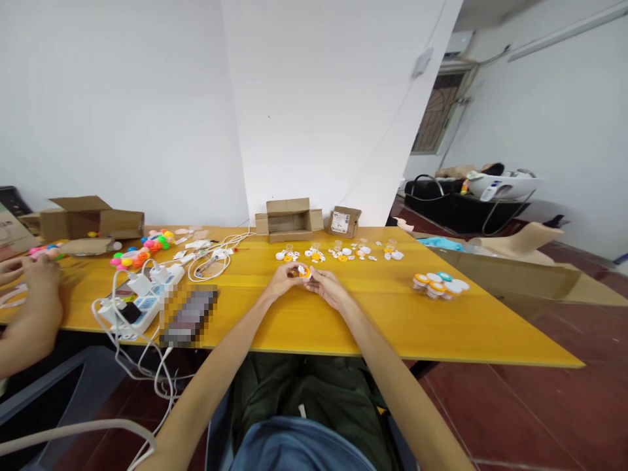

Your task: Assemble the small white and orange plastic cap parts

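Observation:
Between my two hands, above the middle of the table, is a small orange-and-white round lid (305,271). My left hand (283,280) closes on its left side with thumb and fingers. From the right, my right hand (327,288) pinches the same piece. Fingers cover part of it, so its exact make is hard to see. Just beyond my hands lie several groups of loose parts: white round lids (398,256), orange rings (342,258), small white pieces and small clear cups (338,244).
A cluster of jars with orange, white and teal lids (434,277) stands at the right. Two cardboard boxes (288,222) sit by the wall. At left are a power strip (147,304), a phone (191,317), cables, colourful balls (142,252) and another person's hands (42,275).

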`<action>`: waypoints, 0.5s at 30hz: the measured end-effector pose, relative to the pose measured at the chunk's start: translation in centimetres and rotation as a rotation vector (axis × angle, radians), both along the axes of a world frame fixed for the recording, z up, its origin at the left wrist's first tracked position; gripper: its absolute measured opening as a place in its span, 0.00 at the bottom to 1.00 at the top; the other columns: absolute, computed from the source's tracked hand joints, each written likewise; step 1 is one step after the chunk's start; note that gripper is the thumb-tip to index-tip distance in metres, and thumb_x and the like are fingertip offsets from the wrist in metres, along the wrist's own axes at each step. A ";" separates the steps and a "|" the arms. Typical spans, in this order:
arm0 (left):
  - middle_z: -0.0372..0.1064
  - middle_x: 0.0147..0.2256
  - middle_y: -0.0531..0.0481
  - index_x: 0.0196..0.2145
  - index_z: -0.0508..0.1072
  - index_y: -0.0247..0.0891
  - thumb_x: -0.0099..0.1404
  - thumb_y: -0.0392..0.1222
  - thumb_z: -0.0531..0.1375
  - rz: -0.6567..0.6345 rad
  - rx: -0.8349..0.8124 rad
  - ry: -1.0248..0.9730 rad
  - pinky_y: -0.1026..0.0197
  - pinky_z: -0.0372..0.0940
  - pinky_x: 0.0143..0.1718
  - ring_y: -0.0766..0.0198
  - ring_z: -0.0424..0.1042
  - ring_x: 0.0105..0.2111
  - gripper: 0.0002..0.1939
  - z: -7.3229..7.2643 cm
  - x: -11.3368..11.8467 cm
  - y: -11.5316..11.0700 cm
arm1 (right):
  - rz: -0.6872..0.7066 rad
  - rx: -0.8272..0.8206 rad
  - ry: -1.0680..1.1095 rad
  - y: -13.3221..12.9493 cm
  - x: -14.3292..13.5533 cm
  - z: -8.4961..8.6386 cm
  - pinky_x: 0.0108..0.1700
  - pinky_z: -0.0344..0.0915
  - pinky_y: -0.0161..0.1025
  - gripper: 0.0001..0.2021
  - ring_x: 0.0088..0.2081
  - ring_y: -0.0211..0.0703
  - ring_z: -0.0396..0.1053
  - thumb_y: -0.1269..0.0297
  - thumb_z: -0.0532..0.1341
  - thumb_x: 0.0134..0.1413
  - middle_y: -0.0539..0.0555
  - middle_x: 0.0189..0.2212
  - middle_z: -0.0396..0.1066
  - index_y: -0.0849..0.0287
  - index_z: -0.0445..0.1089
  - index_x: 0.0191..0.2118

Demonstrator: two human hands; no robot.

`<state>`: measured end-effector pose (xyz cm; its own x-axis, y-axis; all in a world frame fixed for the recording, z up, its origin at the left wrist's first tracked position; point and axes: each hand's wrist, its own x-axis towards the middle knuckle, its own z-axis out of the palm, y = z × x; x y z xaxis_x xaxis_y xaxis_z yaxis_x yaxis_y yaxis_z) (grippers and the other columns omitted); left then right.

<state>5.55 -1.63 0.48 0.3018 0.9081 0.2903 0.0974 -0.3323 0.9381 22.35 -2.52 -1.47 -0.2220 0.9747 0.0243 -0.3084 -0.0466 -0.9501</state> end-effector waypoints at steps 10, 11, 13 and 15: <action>0.74 0.32 0.51 0.33 0.79 0.37 0.51 0.40 0.69 -0.022 0.073 0.151 0.58 0.66 0.41 0.61 0.70 0.34 0.10 -0.7 0.4 0.1 | -0.227 0.199 -0.358 0.8 0.6 -0.6 0.23 0.69 0.37 0.16 0.20 0.41 0.71 0.49 0.65 0.54 0.52 0.20 0.74 0.57 0.72 0.25; 0.73 0.31 0.51 0.31 0.78 0.37 0.51 0.39 0.68 -0.012 0.093 0.173 0.58 0.66 0.41 0.61 0.70 0.34 0.08 -0.9 0.4 0.1 | -0.290 0.239 -0.419 0.9 0.9 -0.7 0.25 0.70 0.38 0.15 0.22 0.42 0.71 0.51 0.63 0.55 0.52 0.22 0.75 0.56 0.72 0.25; 0.72 0.30 0.52 0.28 0.77 0.38 0.50 0.37 0.67 0.015 0.146 0.220 0.56 0.66 0.42 0.60 0.69 0.34 0.05 -1.1 0.4 0.1 | -0.389 0.327 -0.546 1.2 1.2 -0.8 0.32 0.72 0.41 0.12 0.26 0.45 0.74 0.55 0.61 0.55 0.52 0.24 0.77 0.54 0.72 0.26; 0.71 0.29 0.51 0.27 0.76 0.38 0.50 0.35 0.66 0.037 0.193 0.252 0.55 0.66 0.43 0.60 0.69 0.34 0.04 -1.2 0.4 0.1 | -0.424 0.403 -0.648 1.5 1.2 -0.9 0.40 0.73 0.44 0.09 0.31 0.47 0.75 0.59 0.60 0.55 0.52 0.27 0.78 0.54 0.73 0.27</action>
<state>5.93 -1.55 -0.67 0.3536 0.8554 0.3784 0.3339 -0.4933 0.8032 23.58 -1.03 -2.42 0.0683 0.9226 0.3797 0.3830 0.3272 -0.8639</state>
